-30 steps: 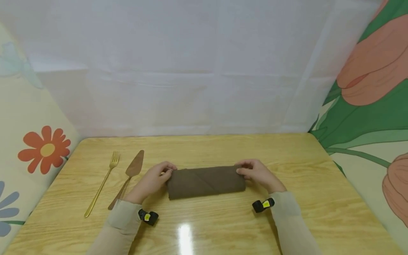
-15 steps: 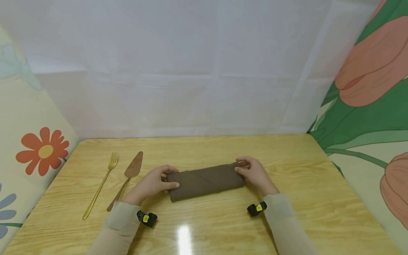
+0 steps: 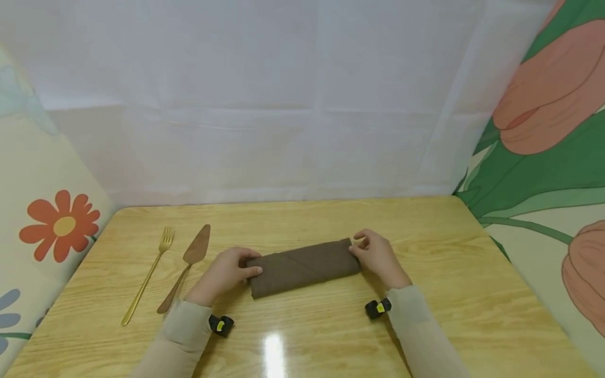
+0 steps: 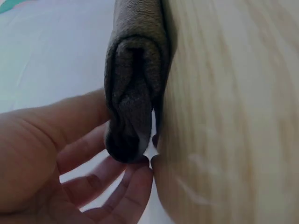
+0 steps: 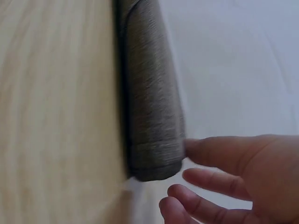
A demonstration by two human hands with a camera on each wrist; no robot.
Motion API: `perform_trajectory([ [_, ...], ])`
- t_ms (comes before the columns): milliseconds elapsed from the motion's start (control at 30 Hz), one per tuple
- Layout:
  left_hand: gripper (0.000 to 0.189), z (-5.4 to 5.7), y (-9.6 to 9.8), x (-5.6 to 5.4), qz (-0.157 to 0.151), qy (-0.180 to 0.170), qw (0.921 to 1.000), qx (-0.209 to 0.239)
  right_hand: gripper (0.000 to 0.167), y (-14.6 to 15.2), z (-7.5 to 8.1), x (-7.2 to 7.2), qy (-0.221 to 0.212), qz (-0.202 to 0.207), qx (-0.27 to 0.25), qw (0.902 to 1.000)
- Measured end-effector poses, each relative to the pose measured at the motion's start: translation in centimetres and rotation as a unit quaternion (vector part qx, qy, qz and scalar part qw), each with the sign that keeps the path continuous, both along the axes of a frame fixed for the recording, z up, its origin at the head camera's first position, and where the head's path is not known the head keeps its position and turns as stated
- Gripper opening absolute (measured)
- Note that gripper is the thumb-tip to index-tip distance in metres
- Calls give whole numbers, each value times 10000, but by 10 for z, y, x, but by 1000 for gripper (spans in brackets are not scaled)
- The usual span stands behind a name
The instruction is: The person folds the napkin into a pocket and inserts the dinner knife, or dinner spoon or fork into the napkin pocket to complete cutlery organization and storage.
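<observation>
A dark brown folded cloth (image 3: 302,268) lies slightly slanted on the table, its right end farther back. At its left end, my left hand (image 3: 228,272) holds it with the thumb on top and the fingers around the far side. The left wrist view shows the several layers at the end of the cloth (image 4: 138,70), with the fingers (image 4: 133,191) beneath. My right hand (image 3: 378,257) is at the right end, its thumb touching the far corner. In the right wrist view the other fingers (image 5: 201,205) stand apart from the cloth (image 5: 152,107).
A gold fork (image 3: 150,281) and a copper-coloured cake server (image 3: 194,254) lie side by side left of the left hand. The wooden table (image 3: 425,226) ends at a white backdrop (image 3: 264,131). Floral panels flank both sides.
The cloth has turned a little, its right end moving back and its left end nearer. My left thumb has come onto its top. My right fingers have drawn off the far corner.
</observation>
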State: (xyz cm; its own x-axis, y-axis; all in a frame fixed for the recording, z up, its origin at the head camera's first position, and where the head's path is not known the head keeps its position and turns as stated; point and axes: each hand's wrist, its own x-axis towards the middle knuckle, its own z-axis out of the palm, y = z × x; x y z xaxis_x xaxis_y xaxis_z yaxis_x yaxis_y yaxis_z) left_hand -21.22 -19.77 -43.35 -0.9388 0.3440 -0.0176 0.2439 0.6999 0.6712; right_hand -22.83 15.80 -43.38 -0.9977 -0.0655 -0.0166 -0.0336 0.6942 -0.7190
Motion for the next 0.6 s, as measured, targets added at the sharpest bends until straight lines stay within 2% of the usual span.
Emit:
perform_trajectory([
  [133, 32, 6, 2, 3, -3, 16, 9998, -206, 19, -6, 17, 8, -8, -31, -30, 10000],
  [233, 31, 9, 3, 5, 5, 35, 9997, -229, 12, -11, 28, 14, -124, 181, -54, 9997],
  [333, 29, 10, 4, 5, -48, 232, 9994, -257, 14, -15, 35, 19, -499, 703, -59, 9963],
  [467, 28, 10, 6, 5, -201, 528, 9981, -232, 21, -19, 39, 26, -1181, 1588, 30, 9802],
  [533, 30, 9, 7, 5, -273, 557, 9979, -176, 23, -21, 38, 28, -1446, 1852, 80, 9720],
  [600, 32, 9, 8, 5, -343, 580, 9976, -141, 23, -22, 36, 29, -1525, 1958, 144, 9686],
])
